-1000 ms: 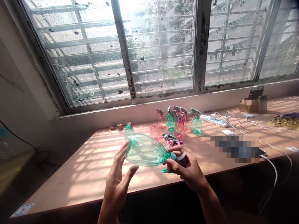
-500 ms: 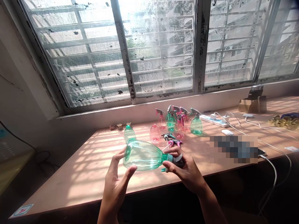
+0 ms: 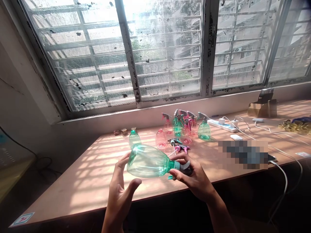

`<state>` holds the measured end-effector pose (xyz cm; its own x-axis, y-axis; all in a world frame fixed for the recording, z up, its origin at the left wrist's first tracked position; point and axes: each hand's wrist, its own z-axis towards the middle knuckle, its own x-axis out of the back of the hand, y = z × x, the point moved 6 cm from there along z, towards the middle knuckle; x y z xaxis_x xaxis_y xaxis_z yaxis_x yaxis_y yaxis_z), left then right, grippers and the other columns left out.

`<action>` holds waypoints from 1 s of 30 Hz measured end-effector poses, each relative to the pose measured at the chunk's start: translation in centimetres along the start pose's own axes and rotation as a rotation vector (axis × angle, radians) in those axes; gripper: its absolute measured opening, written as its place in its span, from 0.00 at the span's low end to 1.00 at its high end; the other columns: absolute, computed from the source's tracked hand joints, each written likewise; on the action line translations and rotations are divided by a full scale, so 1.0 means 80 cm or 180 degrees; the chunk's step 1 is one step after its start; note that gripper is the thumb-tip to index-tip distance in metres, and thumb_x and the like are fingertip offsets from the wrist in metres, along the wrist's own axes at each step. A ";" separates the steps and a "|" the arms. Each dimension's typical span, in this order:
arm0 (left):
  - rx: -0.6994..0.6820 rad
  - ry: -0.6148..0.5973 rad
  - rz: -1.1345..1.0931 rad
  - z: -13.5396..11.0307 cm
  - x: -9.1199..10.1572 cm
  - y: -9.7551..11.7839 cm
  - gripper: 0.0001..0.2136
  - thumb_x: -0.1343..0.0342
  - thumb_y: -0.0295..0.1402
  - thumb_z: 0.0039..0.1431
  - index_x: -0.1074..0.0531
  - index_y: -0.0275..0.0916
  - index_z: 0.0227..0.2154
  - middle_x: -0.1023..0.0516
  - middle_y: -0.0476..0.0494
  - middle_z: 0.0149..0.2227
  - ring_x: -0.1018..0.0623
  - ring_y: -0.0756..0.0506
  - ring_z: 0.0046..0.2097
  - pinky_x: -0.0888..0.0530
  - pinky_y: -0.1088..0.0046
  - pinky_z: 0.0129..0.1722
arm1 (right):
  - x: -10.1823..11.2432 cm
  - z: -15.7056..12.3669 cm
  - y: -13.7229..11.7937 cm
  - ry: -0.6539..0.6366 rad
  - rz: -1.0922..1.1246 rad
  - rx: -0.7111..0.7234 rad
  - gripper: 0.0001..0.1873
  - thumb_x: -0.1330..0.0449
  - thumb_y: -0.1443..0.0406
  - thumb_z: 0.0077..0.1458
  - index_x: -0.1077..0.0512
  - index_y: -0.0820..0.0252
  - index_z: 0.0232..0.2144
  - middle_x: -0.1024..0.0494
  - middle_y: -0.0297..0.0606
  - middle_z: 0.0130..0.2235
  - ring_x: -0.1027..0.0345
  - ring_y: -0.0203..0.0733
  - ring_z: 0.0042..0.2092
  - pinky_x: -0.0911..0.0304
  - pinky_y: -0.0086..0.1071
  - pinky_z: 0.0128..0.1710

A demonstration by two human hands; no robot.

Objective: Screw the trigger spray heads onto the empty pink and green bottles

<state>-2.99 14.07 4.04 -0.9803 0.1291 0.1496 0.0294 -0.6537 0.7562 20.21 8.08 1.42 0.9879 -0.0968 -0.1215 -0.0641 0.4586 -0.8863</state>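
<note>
A translucent green spray bottle (image 3: 150,160) lies sideways in the air above the table's front, its base to the left. My right hand (image 3: 190,173) is closed round its dark grey and green trigger head and collar. At the base end, my left hand (image 3: 122,184) has its thumb lifted off the bottle and its fingers reaching behind the base; whether these touch it is hidden. Beyond the hands stand a green bottle without a head (image 3: 135,138) and a pink bottle without a head (image 3: 161,139). Loose trigger heads, one green and grey (image 3: 175,141), one pink (image 3: 182,148), lie beside them.
Several pink and green spray bottles with heads (image 3: 187,132) stand grouped near the window wall. A white power strip (image 3: 222,125), cables, a white mouse-like object (image 3: 236,138) and a blurred-out phone (image 3: 272,158) lie at right. Small blocks (image 3: 124,132) sit at the back left.
My left thumb has come away from the bottle and the left hand is more spread. The bottle has turned slightly, its base tipping a little out of view. My right hand keeps its grip.
</note>
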 end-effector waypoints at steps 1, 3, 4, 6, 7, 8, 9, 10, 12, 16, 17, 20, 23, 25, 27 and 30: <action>0.0021 0.0066 0.0002 0.001 0.001 -0.001 0.25 0.36 0.48 0.61 0.31 0.45 0.57 0.32 0.36 0.63 0.36 0.29 0.68 0.41 0.42 0.68 | -0.001 0.000 0.001 -0.0046 -0.0021 -0.0010 0.17 0.29 0.58 0.56 0.27 0.57 0.44 0.21 0.33 0.34 0.28 0.36 0.30 0.32 0.29 0.30; 0.0044 0.0119 0.0002 0.002 0.002 -0.001 0.22 0.36 0.45 0.62 0.30 0.46 0.56 0.32 0.37 0.63 0.35 0.30 0.67 0.40 0.43 0.67 | -0.003 0.000 0.001 -0.0079 0.0078 -0.0015 0.17 0.29 0.58 0.56 0.27 0.57 0.44 0.22 0.33 0.33 0.27 0.37 0.30 0.30 0.30 0.31; 0.0026 0.0098 -0.0010 0.002 0.001 0.000 0.22 0.36 0.43 0.61 0.30 0.47 0.57 0.32 0.38 0.63 0.35 0.31 0.67 0.38 0.45 0.67 | -0.004 0.000 0.001 -0.0065 0.0177 -0.0023 0.17 0.29 0.57 0.56 0.27 0.57 0.44 0.22 0.32 0.32 0.26 0.37 0.30 0.29 0.30 0.32; -0.0093 0.0032 -0.0034 0.002 -0.001 0.005 0.24 0.33 0.39 0.59 0.31 0.48 0.58 0.33 0.39 0.65 0.36 0.32 0.68 0.35 0.50 0.67 | -0.002 0.001 0.002 0.0035 0.0367 -0.0058 0.18 0.29 0.56 0.56 0.27 0.58 0.44 0.23 0.32 0.30 0.26 0.37 0.30 0.28 0.31 0.33; -0.0153 0.0017 -0.0016 0.002 -0.001 0.007 0.25 0.33 0.38 0.59 0.31 0.48 0.58 0.34 0.40 0.65 0.36 0.33 0.68 0.35 0.51 0.66 | -0.001 0.001 0.002 0.0104 0.0434 -0.0070 0.18 0.29 0.56 0.56 0.26 0.58 0.44 0.23 0.32 0.29 0.27 0.38 0.30 0.28 0.31 0.33; -0.0200 0.0011 0.0030 0.002 -0.002 0.009 0.26 0.32 0.36 0.58 0.31 0.49 0.58 0.34 0.41 0.65 0.35 0.33 0.68 0.35 0.53 0.67 | 0.001 0.001 0.001 0.0169 0.0484 -0.0072 0.19 0.29 0.55 0.55 0.26 0.58 0.44 0.23 0.32 0.29 0.27 0.38 0.30 0.27 0.32 0.33; -0.0235 0.0005 0.0094 0.002 -0.002 0.010 0.26 0.32 0.35 0.58 0.31 0.49 0.59 0.34 0.41 0.65 0.35 0.34 0.68 0.35 0.53 0.67 | 0.003 0.001 0.000 0.0221 0.0519 -0.0068 0.19 0.28 0.55 0.55 0.26 0.58 0.43 0.23 0.32 0.28 0.27 0.38 0.29 0.27 0.32 0.33; -0.0258 -0.0011 0.0161 0.001 -0.003 0.011 0.27 0.32 0.35 0.58 0.32 0.50 0.59 0.33 0.41 0.65 0.35 0.34 0.68 0.36 0.53 0.68 | 0.004 0.001 -0.001 0.0256 0.0543 -0.0059 0.19 0.28 0.55 0.55 0.26 0.58 0.43 0.23 0.32 0.28 0.27 0.38 0.29 0.26 0.33 0.33; -0.0258 -0.0074 0.0238 0.001 -0.007 0.011 0.29 0.31 0.35 0.57 0.33 0.49 0.61 0.33 0.41 0.64 0.35 0.34 0.68 0.39 0.52 0.69 | 0.005 0.000 -0.002 0.0269 0.0540 -0.0053 0.19 0.28 0.55 0.54 0.26 0.58 0.43 0.23 0.32 0.29 0.27 0.38 0.29 0.26 0.33 0.33; -0.0094 0.0041 -0.0040 0.002 -0.008 0.009 0.33 0.32 0.43 0.57 0.38 0.48 0.63 0.33 0.38 0.64 0.33 0.31 0.67 0.36 0.48 0.67 | 0.003 -0.001 -0.004 0.0181 0.0325 -0.0062 0.18 0.27 0.56 0.54 0.26 0.57 0.43 0.21 0.33 0.32 0.26 0.37 0.30 0.28 0.31 0.32; -0.0045 0.0084 -0.0084 0.002 -0.008 0.008 0.32 0.34 0.45 0.59 0.38 0.48 0.63 0.33 0.37 0.64 0.33 0.31 0.66 0.35 0.48 0.66 | 0.002 -0.001 -0.004 0.0138 0.0289 -0.0058 0.18 0.27 0.57 0.54 0.25 0.57 0.43 0.21 0.33 0.33 0.26 0.37 0.30 0.29 0.30 0.32; 0.0023 0.0066 0.0065 0.003 -0.010 0.007 0.27 0.37 0.45 0.62 0.34 0.49 0.62 0.32 0.39 0.64 0.32 0.32 0.66 0.35 0.51 0.66 | -0.002 0.000 -0.003 0.0058 0.0335 -0.0054 0.18 0.28 0.57 0.55 0.26 0.57 0.44 0.21 0.32 0.33 0.26 0.37 0.31 0.28 0.31 0.33; -0.0106 -0.0005 0.0215 0.004 -0.012 0.011 0.25 0.37 0.40 0.63 0.33 0.53 0.62 0.35 0.43 0.66 0.35 0.35 0.68 0.36 0.54 0.67 | -0.001 0.001 -0.001 0.0148 0.0477 -0.0036 0.19 0.28 0.56 0.55 0.26 0.58 0.44 0.22 0.32 0.32 0.27 0.37 0.31 0.27 0.32 0.34; -0.0211 -0.0039 0.0263 0.003 -0.013 0.013 0.26 0.37 0.37 0.63 0.34 0.54 0.63 0.35 0.43 0.66 0.36 0.36 0.69 0.37 0.55 0.68 | 0.001 0.001 -0.001 0.0246 0.0525 -0.0014 0.19 0.28 0.55 0.55 0.26 0.58 0.44 0.22 0.32 0.31 0.28 0.37 0.30 0.27 0.32 0.33; -0.0234 -0.0062 0.0308 0.002 -0.013 0.013 0.27 0.36 0.37 0.63 0.34 0.52 0.63 0.34 0.42 0.66 0.35 0.36 0.68 0.37 0.55 0.68 | 0.003 0.001 -0.002 0.0290 0.0492 0.0010 0.19 0.28 0.55 0.55 0.26 0.58 0.44 0.23 0.31 0.30 0.28 0.37 0.29 0.28 0.31 0.32; -0.0092 -0.0081 0.0222 0.001 -0.012 0.009 0.28 0.34 0.40 0.61 0.35 0.50 0.63 0.33 0.40 0.66 0.34 0.34 0.68 0.36 0.54 0.67 | 0.003 0.000 -0.004 0.0259 0.0317 0.0024 0.19 0.28 0.55 0.55 0.26 0.58 0.43 0.23 0.31 0.29 0.28 0.38 0.29 0.30 0.31 0.31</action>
<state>-2.02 13.56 4.52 -0.9708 0.1012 0.2177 0.0913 -0.6830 0.7247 20.44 7.92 1.63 0.9619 -0.1215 -0.2449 -0.1600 0.4762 -0.8646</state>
